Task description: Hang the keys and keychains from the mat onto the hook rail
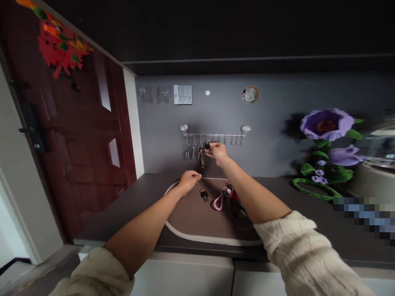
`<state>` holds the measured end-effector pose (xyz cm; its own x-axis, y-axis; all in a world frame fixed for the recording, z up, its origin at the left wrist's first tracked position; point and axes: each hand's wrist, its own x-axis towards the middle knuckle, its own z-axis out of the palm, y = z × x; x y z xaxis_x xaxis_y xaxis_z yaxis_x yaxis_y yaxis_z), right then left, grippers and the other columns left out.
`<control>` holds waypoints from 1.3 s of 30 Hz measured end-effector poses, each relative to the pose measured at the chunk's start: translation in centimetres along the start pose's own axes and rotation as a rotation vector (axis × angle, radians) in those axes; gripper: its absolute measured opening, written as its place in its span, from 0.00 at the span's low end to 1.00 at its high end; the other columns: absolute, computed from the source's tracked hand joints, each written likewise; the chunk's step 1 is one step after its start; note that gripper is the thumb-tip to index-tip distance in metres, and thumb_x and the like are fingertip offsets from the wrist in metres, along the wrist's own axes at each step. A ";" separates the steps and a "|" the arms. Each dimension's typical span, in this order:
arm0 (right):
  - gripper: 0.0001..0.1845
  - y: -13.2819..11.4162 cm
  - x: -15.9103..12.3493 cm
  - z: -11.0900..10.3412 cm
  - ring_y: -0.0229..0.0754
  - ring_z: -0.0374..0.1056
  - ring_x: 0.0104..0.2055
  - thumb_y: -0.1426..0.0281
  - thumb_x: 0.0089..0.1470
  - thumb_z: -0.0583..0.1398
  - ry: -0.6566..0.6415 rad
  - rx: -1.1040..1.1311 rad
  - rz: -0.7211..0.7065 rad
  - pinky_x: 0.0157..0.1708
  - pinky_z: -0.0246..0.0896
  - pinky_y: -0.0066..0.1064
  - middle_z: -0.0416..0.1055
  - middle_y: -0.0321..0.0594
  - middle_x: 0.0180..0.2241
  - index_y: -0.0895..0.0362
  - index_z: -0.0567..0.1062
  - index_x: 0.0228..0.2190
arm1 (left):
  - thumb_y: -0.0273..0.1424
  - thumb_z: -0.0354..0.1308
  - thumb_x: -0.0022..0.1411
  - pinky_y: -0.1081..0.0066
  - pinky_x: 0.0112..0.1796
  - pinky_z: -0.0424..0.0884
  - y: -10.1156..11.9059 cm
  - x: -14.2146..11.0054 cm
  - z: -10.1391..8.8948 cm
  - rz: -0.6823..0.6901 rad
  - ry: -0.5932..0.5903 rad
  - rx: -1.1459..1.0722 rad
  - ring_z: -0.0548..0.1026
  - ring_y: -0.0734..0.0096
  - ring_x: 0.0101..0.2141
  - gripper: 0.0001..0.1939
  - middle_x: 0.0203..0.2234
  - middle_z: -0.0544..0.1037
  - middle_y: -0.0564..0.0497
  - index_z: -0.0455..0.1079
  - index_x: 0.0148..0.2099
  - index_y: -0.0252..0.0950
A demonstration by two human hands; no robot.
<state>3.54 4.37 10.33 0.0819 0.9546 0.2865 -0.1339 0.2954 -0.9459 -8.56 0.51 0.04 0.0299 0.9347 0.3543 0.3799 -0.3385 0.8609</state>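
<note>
holding the black keys (207,146) pinched between thumb and fingers of my right hand (218,153), up at the hook rail (216,135) on the grey wall (271,123); i cannot tell whether their ring sits on a hook. left hand (189,181): lower, over the far edge of the brown mat (197,226), fingertips drawn together; cannot tell if anything is gripped there. just left of the black keys, a bunch with a brown fob (202,161) hangs from the rail; further left hang two small sets, the inner keys (194,150) and the outer keys (187,152). on the mat, below my hands: dark-headed keys (204,195), then to their right a pink loop (218,203) beside more keys, partly hidden by my right forearm. purple flowers (327,125) stand well to the right.
</note>
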 end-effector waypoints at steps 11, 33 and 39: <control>0.06 0.6 2.1 1.1 0.29 0.61 0.17 0.74 0.48 0.52 0.187 -0.099 0.017 0.21 0.63 0.25 0.63 0.33 0.16 0.61 0.66 0.23 | 0.32 0.53 0.49 0.77 0.22 0.57 0.2 0.0 -0.2 -0.128 -0.012 -0.096 0.62 0.80 0.19 0.09 0.16 0.67 0.53 0.67 0.24 0.31; 0.06 1.9 2.8 0.2 0.28 0.59 0.17 0.75 0.47 0.52 0.188 -0.334 0.012 0.20 0.61 0.22 0.63 0.34 0.18 0.61 0.67 0.24 | 0.31 0.54 0.48 0.78 0.21 0.57 0.5 0.6 -0.8 -0.157 -0.016 -0.180 0.62 0.81 0.19 0.07 0.17 0.68 0.53 0.67 0.24 0.31; 0.06 2.0 2.5 -0.1 0.27 0.60 0.19 0.74 0.48 0.52 0.157 -0.381 -0.001 0.22 0.61 0.20 0.65 0.35 0.19 0.62 0.68 0.24 | 0.30 0.54 0.48 0.80 0.20 0.56 1.0 0.3 -1.2 -0.184 -0.053 -0.186 0.63 0.82 0.19 0.07 0.18 0.68 0.53 0.67 0.25 0.31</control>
<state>3.56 7.38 9.16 0.2359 0.9278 0.2890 0.2396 0.2327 -0.9426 -9.30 0.27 1.44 0.0268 0.9851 0.1701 0.2073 -0.1720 0.9630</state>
